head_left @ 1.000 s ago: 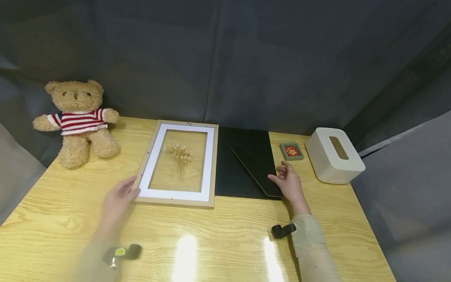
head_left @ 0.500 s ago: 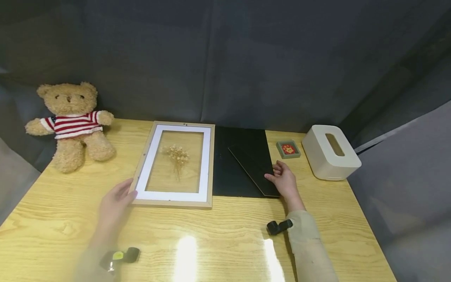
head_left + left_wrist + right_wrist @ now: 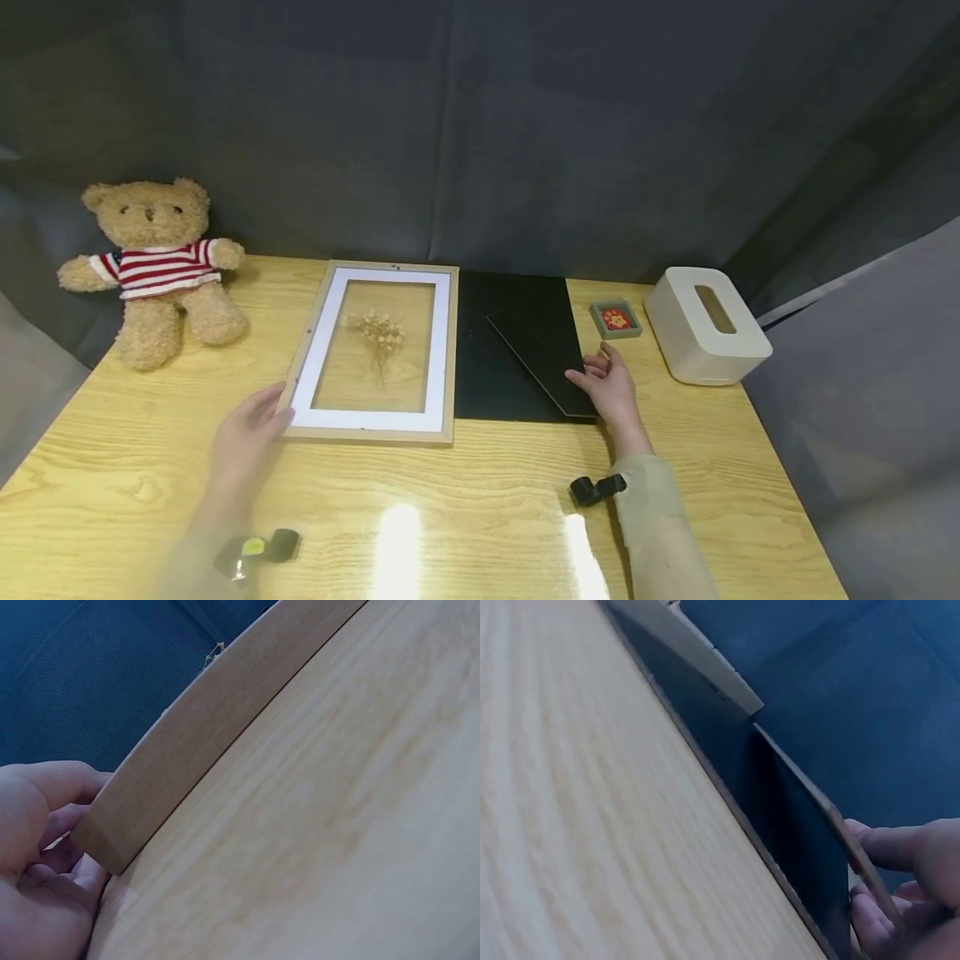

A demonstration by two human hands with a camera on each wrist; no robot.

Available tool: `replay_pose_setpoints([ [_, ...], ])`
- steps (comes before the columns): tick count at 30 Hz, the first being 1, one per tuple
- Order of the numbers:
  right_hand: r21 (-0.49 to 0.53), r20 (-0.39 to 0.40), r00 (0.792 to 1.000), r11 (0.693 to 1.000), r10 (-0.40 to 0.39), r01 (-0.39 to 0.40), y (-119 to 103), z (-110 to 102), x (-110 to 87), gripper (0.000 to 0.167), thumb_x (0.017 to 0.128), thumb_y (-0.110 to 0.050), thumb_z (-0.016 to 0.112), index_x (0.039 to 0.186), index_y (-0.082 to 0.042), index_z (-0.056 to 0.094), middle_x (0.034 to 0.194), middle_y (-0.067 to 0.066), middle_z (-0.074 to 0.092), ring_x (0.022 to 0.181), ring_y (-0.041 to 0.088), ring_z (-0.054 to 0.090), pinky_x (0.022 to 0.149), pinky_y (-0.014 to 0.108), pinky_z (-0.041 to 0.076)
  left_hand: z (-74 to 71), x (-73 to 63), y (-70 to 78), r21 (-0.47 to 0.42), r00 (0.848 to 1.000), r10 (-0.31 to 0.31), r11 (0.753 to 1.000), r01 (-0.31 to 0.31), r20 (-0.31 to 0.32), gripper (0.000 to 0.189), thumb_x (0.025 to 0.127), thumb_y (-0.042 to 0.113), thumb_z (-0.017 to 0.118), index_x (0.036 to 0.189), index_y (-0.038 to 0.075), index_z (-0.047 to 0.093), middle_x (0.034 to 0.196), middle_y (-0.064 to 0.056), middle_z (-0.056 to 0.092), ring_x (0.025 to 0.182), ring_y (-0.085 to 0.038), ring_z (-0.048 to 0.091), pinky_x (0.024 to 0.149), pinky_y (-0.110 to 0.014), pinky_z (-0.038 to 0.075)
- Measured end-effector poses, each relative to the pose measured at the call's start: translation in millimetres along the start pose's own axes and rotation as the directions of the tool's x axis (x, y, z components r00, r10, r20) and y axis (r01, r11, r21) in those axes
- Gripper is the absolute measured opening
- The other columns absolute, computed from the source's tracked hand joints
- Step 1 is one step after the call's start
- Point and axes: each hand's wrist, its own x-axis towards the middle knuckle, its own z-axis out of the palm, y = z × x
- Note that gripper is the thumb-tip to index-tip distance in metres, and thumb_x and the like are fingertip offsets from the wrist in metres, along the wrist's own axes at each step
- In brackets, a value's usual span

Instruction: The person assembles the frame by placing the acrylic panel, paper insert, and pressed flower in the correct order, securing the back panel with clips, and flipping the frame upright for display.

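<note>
No clear change is being seen over the last second; a pause is apparently being kept. Wooden picture frame, flat on table, is being gripped at near left corner by left hand. Easel flap is being pinched by right hand, tilted above black backing board. Where flap meets board is being lost, black on black; left sleeve is being blurred.

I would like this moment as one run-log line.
left hand: holds pale wooden rectangular frame, near-left corner | right hand: pinches black flat flap, tilted up from black rectangular board
</note>
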Motion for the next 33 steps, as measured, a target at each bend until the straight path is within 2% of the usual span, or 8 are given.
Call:
replay_pose_setpoints([
  [3, -0.035, -0.025, 1.000, 0.999, -0.017, 0.016, 1, 0, -2.0, 0.081, 0.087, -0.013, 0.071, 0.149, 0.000, 0.021, 0.125, 0.022, 0.056, 0.113, 0.031, 0.053, 0.096, 0.037, 0.045, 1.0, 0.1, 0.8, 0.000, 1.000, -0.016, 1.000, 0.016, -0.011, 0.064, 0.089, 0.046, 0.064, 0.143, 0.018, 0.044, 0.144, -0.010, 0.044, 0.129, -0.029, 0.044, 0.103, -0.048, 0.039],
  [8, -0.044, -0.032, 0.999, 0.998, -0.039, 0.037, 3, 2, -1.9, 0.075, 0.088, -0.012, 0.070, 0.147, 0.001, 0.026, 0.115, 0.022, 0.064, 0.099, 0.024, 0.062, 0.078, 0.016, 0.048, 1.2, -1.1, 2.7, 0.015, 1.000, -0.019, 1.000, 0.020, -0.022, 0.063, 0.090, 0.045, 0.063, 0.143, 0.017, 0.044, 0.144, -0.010, 0.044, 0.129, -0.029, 0.044, 0.104, -0.048, 0.039],
  [13, 0.051, -0.034, 0.999, 0.998, -0.040, 0.042, 5, 5, 0.0, 0.069, 0.088, -0.005, 0.069, 0.145, 0.001, 0.031, 0.115, 0.025, 0.063, 0.085, 0.007, 0.063, 0.071, 0.008, 0.046, 1.6, -1.6, 4.0, 0.008, 1.000, -0.006, 1.000, 0.006, -0.017, 0.062, 0.090, 0.044, 0.063, 0.143, 0.016, 0.044, 0.146, -0.009, 0.043, 0.132, -0.029, 0.041, 0.105, -0.048, 0.037],
  [16, 0.114, -0.028, 0.999, 0.993, -0.028, 0.031, 5, 6, 0.8, 0.067, 0.088, -0.003, 0.067, 0.145, 0.001, 0.031, 0.117, 0.027, 0.061, 0.085, 0.005, 0.063, 0.075, 0.011, 0.049, 2.0, -1.4, 4.5, 0.008, 1.000, -0.006, 1.000, 0.007, -0.015, 0.062, 0.091, 0.043, 0.063, 0.143, 0.016, 0.044, 0.146, -0.009, 0.043, 0.132, -0.029, 0.041, 0.104, -0.047, 0.038],
  [19, 0.107, -0.008, 1.000, 0.994, -0.017, 0.018, 4, 6, 0.1, 0.065, 0.092, -0.006, 0.064, 0.146, -0.001, 0.029, 0.122, 0.025, 0.059, 0.098, 0.016, 0.062, 0.087, 0.021, 0.048, 2.5, -1.1, 4.7, 0.006, 1.000, -0.010, 1.000, 0.010, -0.016, 0.061, 0.091, 0.043, 0.063, 0.143, 0.016, 0.044, 0.145, -0.009, 0.043, 0.131, -0.029, 0.042, 0.104, -0.046, 0.039],
  [24, 0.059, 0.067, 0.996, 0.996, -0.067, 0.063, 4, 7, -0.5, 0.058, 0.097, -0.013, 0.056, 0.147, -0.001, 0.028, 0.130, 0.024, 0.054, 0.123, 0.032, 0.048, 0.107, 0.043, 0.034, 2.6, -0.2, 4.4, 0.005, 1.000, -0.005, 1.000, 0.005, -0.017, 0.062, 0.090, 0.044, 0.063, 0.142, 0.016, 0.045, 0.145, -0.009, 0.043, 0.131, -0.029, 0.042, 0.103, -0.047, 0.039],
  [29, 0.044, 0.085, 0.986, 0.989, -0.145, 0.142, 11, 10, 0.5, 0.058, 0.094, -0.014, 0.061, 0.145, -0.004, 0.036, 0.131, 0.020, 0.055, 0.131, 0.031, 0.040, 0.111, 0.045, 0.027, 1.5, 0.3, 2.1, 0.000, 1.000, 0.000, 1.000, 0.000, -0.004, 0.063, 0.090, 0.044, 0.063, 0.143, 0.016, 0.043, 0.146, -0.010, 0.042, 0.133, -0.030, 0.039, 0.104, -0.049, 0.037],
  [33, 0.068, 0.089, 0.982, 0.985, -0.165, 0.160, 14, 11, 1.1, 0.060, 0.093, -0.014, 0.063, 0.145, -0.002, 0.035, 0.132, 0.019, 0.055, 0.132, 0.030, 0.039, 0.111, 0.044, 0.029, 0.7, 0.1, 0.3, -0.002, 1.000, 0.008, 1.000, -0.008, 0.007, 0.064, 0.090, 0.044, 0.062, 0.144, 0.015, 0.042, 0.147, -0.010, 0.040, 0.134, -0.031, 0.037, 0.105, -0.050, 0.036],
])
